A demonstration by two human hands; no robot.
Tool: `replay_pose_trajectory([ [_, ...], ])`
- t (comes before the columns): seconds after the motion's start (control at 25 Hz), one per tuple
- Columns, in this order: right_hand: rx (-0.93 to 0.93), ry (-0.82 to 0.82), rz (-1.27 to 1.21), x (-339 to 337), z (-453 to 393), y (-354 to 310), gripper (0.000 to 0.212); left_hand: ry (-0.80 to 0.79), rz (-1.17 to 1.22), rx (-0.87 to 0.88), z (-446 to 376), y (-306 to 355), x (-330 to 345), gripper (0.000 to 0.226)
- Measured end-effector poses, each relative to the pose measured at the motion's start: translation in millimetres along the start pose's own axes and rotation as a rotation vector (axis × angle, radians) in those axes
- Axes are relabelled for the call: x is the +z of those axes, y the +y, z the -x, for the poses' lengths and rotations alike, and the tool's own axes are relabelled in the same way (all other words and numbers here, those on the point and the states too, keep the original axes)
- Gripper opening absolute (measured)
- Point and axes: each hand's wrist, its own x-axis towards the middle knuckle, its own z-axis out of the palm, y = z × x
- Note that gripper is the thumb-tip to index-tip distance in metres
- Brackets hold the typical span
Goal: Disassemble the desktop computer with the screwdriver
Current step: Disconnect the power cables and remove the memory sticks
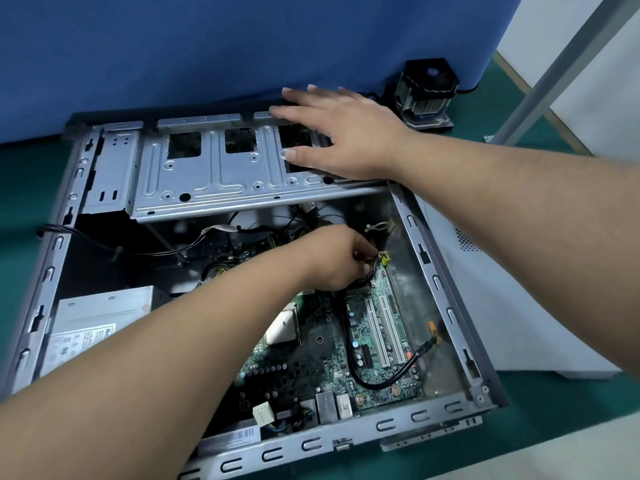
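We lay our right hand [341,133] flat on the drive cage [207,171] to steady the open case [450,285] on the mat, while our left hand [334,258] pinches a cable plug [382,258] at the motherboard [363,341] edge, probably to unplug it. No screwdriver shows.

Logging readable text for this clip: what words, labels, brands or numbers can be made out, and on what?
Power supply label: a blue brand word starting "Hu", cut off by the forearm; the small print is blurred.
Barcode sticker on the case's near edge: bars only, digits unreadable.
Motherboard: white printed markings, too small to read.
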Motion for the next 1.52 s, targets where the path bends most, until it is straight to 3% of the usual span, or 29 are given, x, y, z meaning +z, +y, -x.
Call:
replay_pose_trajectory([
  [0.16, 0.0, 0.004, 0.01, 0.7, 0.4, -1.2, 0.068, -0.047, -0.191, 0.059, 13.7, -2.4, 2.7, 0.05],
  [0.24, 0.001, 0.003, 0.005, 0.9, 0.2, -0.6, 0.068, 0.111, -0.116, 0.077, 19.4, -6.0, 5.1, 0.039],
  [0.36, -0.003, 0.001, -0.005, 1.9, -0.5, -0.5, 0.069, 0.458, 0.166, -0.055, 17.5, -15.1, 8.8, 0.03],
  [0.44, -0.009, 0.0, -0.011, 2.1, -1.0, 0.0, 0.069, 0.542, 0.14, -0.083, 9.6, -15.5, 12.7, 0.03],
  [0.64, -0.002, -0.001, -0.022, 1.9, -2.3, 1.6, 0.07, 0.363, -0.089, -0.084, -21.2, -9.9, 15.0, 0.035],
  [0.88, 0.004, 0.0, -0.033, 2.1, -2.2, 2.1, 0.071, 0.468, 0.015, -0.302, -37.2, 0.3, 22.4, 0.033],
  [1.52, 0.003, -0.003, -0.03, 0.0, 0.9, -0.2, 0.066, 0.489, -0.05, -0.332, -35.7, 5.9, 23.5, 0.036],
])
